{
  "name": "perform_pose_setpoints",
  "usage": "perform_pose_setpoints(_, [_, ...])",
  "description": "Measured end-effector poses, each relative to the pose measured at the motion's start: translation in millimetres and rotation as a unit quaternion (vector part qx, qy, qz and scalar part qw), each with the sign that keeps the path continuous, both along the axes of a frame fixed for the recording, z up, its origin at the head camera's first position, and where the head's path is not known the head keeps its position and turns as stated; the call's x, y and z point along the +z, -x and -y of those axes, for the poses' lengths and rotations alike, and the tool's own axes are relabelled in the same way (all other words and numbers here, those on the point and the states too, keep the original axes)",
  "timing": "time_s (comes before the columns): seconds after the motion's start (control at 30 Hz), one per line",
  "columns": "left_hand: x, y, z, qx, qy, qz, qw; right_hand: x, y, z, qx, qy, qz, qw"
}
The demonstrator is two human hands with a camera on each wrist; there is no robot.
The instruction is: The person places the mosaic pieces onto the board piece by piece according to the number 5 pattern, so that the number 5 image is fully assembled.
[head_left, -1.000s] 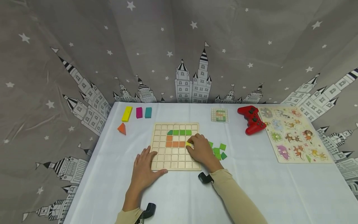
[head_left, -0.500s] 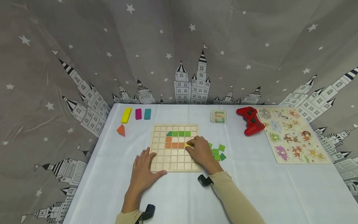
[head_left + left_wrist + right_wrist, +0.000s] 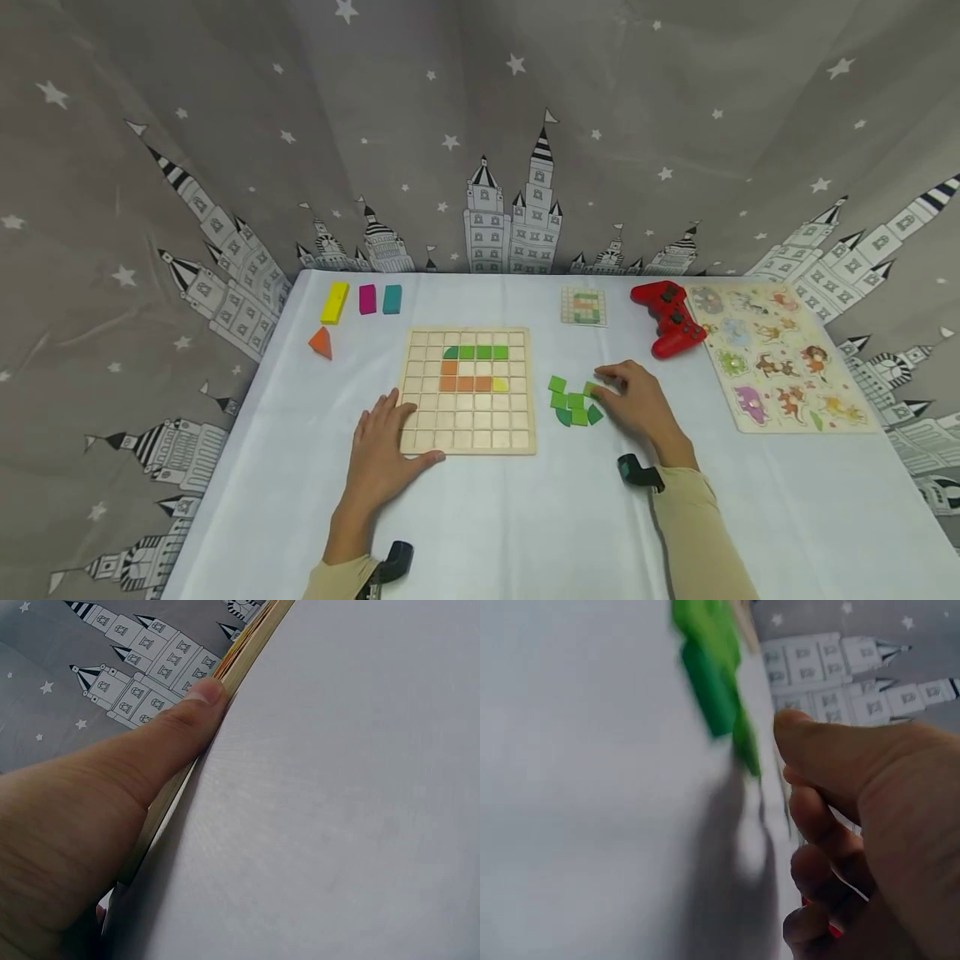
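Left hand: lying flat with straight, spread fingers on the near left corner of the wooden grid board, the thumb running along the board's near edge; the grip is holding nothing, only pressing. The left wrist view is showing the thumb lying against the board's edge.

Right hand: resting on the surface to the right of the board, fingertips meeting the right side of a loose cluster of green tiles. The fingers are curling slightly toward the nearest tile; whether the grip is pinching that tile or merely touching it cannot be told from the head view, and the right wrist view is blurred.

Grid board: sitting in the middle of the surface, which is wearing a pale cloth. Green pieces are filling a short row near the top, orange pieces are forming an L below them, and one yellow piece is sitting at the right end of the orange row.

Other items: a small pattern card lying beyond the tiles; a red game controller lying just beside an animal puzzle board at the far right; yellow, magenta and teal blocks standing in a row at the far left, with an orange triangle near them.
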State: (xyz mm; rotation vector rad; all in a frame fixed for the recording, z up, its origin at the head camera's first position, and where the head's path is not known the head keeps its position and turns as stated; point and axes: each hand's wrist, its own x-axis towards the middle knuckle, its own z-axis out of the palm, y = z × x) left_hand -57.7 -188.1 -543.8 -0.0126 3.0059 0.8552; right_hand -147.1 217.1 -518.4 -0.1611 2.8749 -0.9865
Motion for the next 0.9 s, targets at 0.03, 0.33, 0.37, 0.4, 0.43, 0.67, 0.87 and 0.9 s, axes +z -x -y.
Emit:
perform_pose_setpoints(0.03, [0.5, 0.2, 1.3, 0.001, 0.002, 0.001, 1.0, -2.3, -1.0, -4.1, 0.004, -0.002, 0.004, 1.0])
perform_pose_setpoints(0.33, [-0.3, 0.1, 1.2, -0.001, 0.0, -0.001, 1.0, -11.9, -5.6, -9.1, 0.016, -0.016, -0.015, 1.0])
perform_pose_setpoints(0.37, [0.2, 0.5, 1.1, 0.0, -0.001, -0.001, 1.0, -12.4, -5.2, -8.8, 0.017, -0.02, -0.019, 0.999])
perform_pose_setpoints(0.4, [0.8, 0.9, 1.0, 0.001, -0.001, -0.002, 1.0, -12.8, -4.8, -8.4, 0.018, -0.024, -0.02, 0.999])
perform_pose_setpoints(0.43, [1.1, 0.7, 0.8, 0.001, -0.001, -0.002, 1.0, -12.6, -5.2, -8.0, 0.018, -0.027, -0.018, 0.999])
perform_pose_setpoints(0.67, [2.1, -1.2, 0.2, 0.003, -0.003, 0.0, 1.0, -7.9, -7.4, -0.3, 0.029, -0.04, -0.018, 0.999])
perform_pose_setpoints(0.87, [3.4, -1.6, 0.1, -0.001, -0.005, -0.012, 0.9999, -2.7, -8.5, 31.3, 0.051, -0.014, -0.046, 0.998])
perform_pose_setpoints(0.9, [3.5, -1.7, 0.3, -0.001, -0.005, -0.014, 0.9999, -2.2, -8.8, 39.2, 0.06, -0.008, -0.051, 0.997])
